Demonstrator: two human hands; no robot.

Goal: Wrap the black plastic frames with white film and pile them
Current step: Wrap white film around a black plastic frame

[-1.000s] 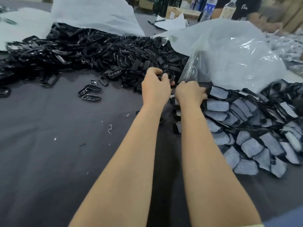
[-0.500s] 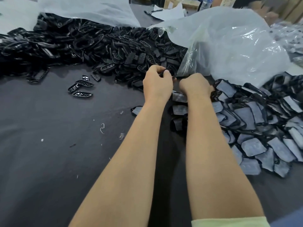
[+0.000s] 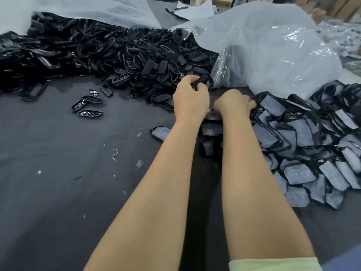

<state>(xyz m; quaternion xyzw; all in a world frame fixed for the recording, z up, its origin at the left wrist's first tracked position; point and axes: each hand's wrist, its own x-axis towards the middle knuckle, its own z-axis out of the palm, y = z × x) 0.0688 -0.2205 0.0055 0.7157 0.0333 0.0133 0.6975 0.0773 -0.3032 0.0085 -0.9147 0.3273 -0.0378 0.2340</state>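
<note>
Left hand [image 3: 191, 100] gripping bare frame [image 3: 203, 81], fingers curled round it, just beside film bag [image 3: 273, 45]. Right hand [image 3: 232, 102] curling into edge of wrapped pile [image 3: 300, 133]; cannot tell what it's holding. Risk: right hand nudging pile, wrapped pieces sliding across tabletop [image 3: 58, 192] and mixing with bare heap [image 3: 136, 55].

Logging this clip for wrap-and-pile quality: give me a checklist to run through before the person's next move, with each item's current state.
1. Left hand grips a black frame: ok.
2. That frame wrapped: not ok, it looks bare.
3. Right hand free to help wrap: cannot tell, its fingers are hidden at the edge of the wrapped pile.
4. Unwrapped frames heap close to the left hand: ok.
5. Loose wrapping sheet in sight: cannot tell; only a clear plastic bag shows behind the hands.
</note>
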